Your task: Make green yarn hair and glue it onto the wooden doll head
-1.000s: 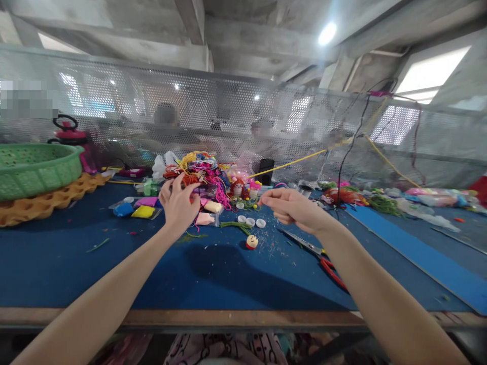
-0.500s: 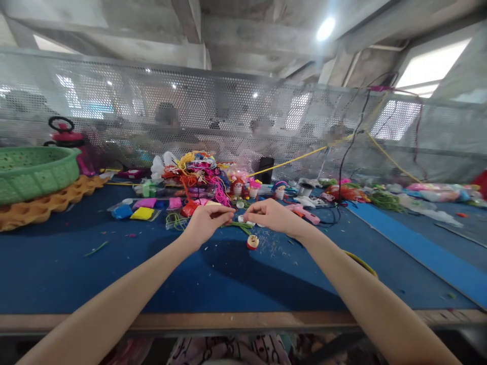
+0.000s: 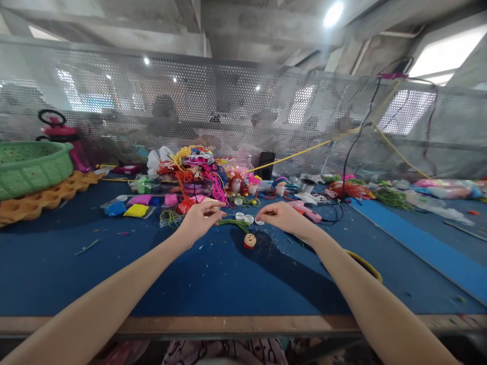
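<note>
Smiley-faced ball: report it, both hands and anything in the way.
Left hand and right hand flanking white cups, grips unclear. Smiley-faced ball on blue mat, untouched. Green strands close behind it.

Room near us and between our hands, things in the way ahead.
Between our left hand (image 3: 198, 220) and right hand (image 3: 283, 219) there is a gap, but small white cups (image 3: 244, 218) and green strands (image 3: 233, 222) lie low in it. A little round face ball (image 3: 250, 241) sits just on our side of that gap, so we would have to go around it. Nearer to us than both hands, the blue mat (image 3: 171, 284) gives wide, flat room to slide. Past our left hand, a big yarn heap (image 3: 194, 170) blocks the way. Past our right hand stand small dolls (image 3: 280, 186), and a pink thing (image 3: 306, 210) lies close behind it.
</note>
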### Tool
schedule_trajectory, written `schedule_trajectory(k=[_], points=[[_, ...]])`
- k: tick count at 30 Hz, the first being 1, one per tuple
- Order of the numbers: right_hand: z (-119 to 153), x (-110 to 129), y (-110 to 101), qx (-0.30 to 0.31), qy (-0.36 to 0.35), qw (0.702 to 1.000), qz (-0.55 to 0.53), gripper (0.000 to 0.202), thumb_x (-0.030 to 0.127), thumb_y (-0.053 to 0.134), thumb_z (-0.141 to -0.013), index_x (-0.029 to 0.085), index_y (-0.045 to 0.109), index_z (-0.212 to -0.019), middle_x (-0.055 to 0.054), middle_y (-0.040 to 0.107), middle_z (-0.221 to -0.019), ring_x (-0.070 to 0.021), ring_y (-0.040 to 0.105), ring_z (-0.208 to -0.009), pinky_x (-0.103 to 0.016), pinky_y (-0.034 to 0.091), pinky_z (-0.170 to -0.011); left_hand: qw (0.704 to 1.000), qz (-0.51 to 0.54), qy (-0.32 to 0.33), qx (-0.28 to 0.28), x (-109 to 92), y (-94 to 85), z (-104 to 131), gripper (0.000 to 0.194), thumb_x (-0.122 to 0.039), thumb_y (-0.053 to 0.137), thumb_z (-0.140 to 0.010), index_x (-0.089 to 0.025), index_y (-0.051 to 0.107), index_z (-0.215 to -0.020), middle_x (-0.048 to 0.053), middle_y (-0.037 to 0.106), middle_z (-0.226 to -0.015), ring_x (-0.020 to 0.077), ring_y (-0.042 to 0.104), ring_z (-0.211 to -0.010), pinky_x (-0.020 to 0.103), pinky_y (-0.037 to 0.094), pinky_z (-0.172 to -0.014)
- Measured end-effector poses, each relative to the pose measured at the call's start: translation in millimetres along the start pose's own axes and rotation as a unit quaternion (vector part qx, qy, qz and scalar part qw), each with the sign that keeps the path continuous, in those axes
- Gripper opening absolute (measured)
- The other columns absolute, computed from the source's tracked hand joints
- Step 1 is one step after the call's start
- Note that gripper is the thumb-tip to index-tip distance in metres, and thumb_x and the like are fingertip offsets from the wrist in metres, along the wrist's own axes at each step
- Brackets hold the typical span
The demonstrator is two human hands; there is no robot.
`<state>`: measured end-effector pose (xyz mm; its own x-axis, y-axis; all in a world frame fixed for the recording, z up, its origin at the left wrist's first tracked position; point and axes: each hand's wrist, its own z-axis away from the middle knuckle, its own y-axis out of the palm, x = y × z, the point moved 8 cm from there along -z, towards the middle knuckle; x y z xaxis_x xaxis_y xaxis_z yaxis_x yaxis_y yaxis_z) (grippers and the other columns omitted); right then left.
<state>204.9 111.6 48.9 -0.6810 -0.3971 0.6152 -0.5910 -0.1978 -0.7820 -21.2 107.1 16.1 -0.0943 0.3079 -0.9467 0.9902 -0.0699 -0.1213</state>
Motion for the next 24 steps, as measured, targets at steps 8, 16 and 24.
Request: schedule_trajectory(k=[8,16,24], points=[[11.7,-4.8,-3.1,0.058,-0.042,0.995,0.073,0.023,0.040,0.067,-0.080,0.019,0.078,-0.082,-0.004,0.076,-0.084,-0.0219,0.067,-0.083,-0.032,0.049,-0.079,0.998,-0.061,0.028,0.005,-11.9,25.4,17.1,0.029,-0.030,0.080,-0.074,-0.022,0.070,-0.100,0.004,0.077,-0.078,0.0205,0.072,-0.073,0.029,0.052,-0.063],[21.1,45.5,28.0,0.000,-0.108,0.985,-0.136,0.032,0.044,0.072,-0.081,0.020,0.079,-0.101,-0.005,0.078,-0.102,-0.0242,0.069,-0.100,-0.033,0.050,-0.088,0.992,-0.055,0.109,0.017,-30.0,44.6,35.0,0.024,-0.024,0.073,-0.081,-0.021,0.065,-0.104,0.002,0.078,-0.080,0.0190,0.073,-0.079,0.029,0.051,-0.070],[25.6,40.6,29.7,0.077,-0.106,0.967,-0.218,0.027,0.040,0.066,-0.085,0.017,0.080,-0.088,-0.007,0.077,-0.085,-0.0210,0.068,-0.080,-0.034,0.051,-0.079,0.982,-0.065,0.174,-0.040,-40.4,35.3,39.8,0.026,-0.022,0.071,-0.085,-0.022,0.060,-0.109,0.000,0.072,-0.082,0.0136,0.065,-0.073,0.025,0.048,-0.065]])
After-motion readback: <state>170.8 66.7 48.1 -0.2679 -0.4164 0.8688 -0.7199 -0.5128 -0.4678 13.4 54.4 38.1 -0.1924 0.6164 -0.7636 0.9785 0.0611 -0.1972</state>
